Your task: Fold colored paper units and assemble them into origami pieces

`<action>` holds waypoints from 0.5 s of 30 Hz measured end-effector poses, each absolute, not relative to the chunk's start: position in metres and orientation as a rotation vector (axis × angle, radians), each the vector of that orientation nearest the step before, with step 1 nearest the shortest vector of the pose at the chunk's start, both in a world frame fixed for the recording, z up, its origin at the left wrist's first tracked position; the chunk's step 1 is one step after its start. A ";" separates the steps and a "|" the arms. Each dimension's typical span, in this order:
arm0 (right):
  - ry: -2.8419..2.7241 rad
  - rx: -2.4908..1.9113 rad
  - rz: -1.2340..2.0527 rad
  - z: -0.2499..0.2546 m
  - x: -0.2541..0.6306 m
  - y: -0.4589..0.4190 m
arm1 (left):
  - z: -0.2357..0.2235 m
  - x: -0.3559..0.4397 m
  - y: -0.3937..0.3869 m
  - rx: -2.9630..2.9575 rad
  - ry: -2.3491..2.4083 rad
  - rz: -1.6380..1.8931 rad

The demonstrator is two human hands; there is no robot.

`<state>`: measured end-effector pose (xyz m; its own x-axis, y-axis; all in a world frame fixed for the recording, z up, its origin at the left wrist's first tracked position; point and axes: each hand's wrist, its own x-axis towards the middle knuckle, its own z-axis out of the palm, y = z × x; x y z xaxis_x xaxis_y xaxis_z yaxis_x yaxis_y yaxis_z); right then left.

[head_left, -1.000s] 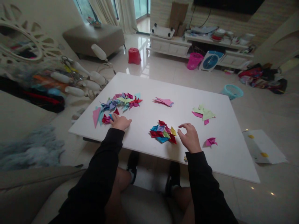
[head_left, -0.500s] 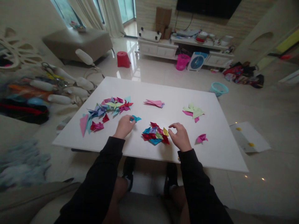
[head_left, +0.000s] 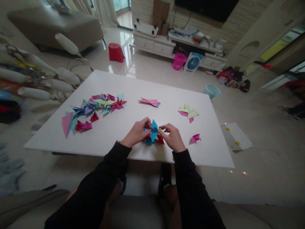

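Note:
My left hand (head_left: 139, 131) is closed, pinching a blue folded-paper piece (head_left: 154, 129) between thumb and fingers. That piece is held over a cluster of colourful origami pieces (head_left: 150, 142), which it partly hides. Just to its right, my right hand (head_left: 172, 137) has its thumb and index finger closed around a yellow origami piece (head_left: 160, 129) at the cluster's edge. A single pink origami piece (head_left: 195, 138) lies farther right on the white table (head_left: 133, 149).
A larger heap of origami cranes (head_left: 88, 108) spreads over the table's left side. Flat pink folded strips (head_left: 149, 102) lie at the back middle, and green and pink folded papers (head_left: 188, 112) at the right. White lamp arms (head_left: 68, 44) stand beyond the left edge.
My left hand has moved right with the blue piece, from beside the cluster to over it. The right hand's fingers have closed in at the yellow piece. The view has shifted.

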<state>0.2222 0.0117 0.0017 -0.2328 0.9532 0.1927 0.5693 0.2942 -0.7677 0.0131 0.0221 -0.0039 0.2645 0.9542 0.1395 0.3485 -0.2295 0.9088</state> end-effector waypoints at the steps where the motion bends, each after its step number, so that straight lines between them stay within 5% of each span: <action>1: -1.921 -1.345 0.761 0.001 0.220 0.011 | -0.003 0.014 0.021 1.739 1.187 0.965; 15: -1.868 -1.315 0.675 0.005 0.222 0.013 | -0.011 0.029 0.023 1.493 1.010 0.958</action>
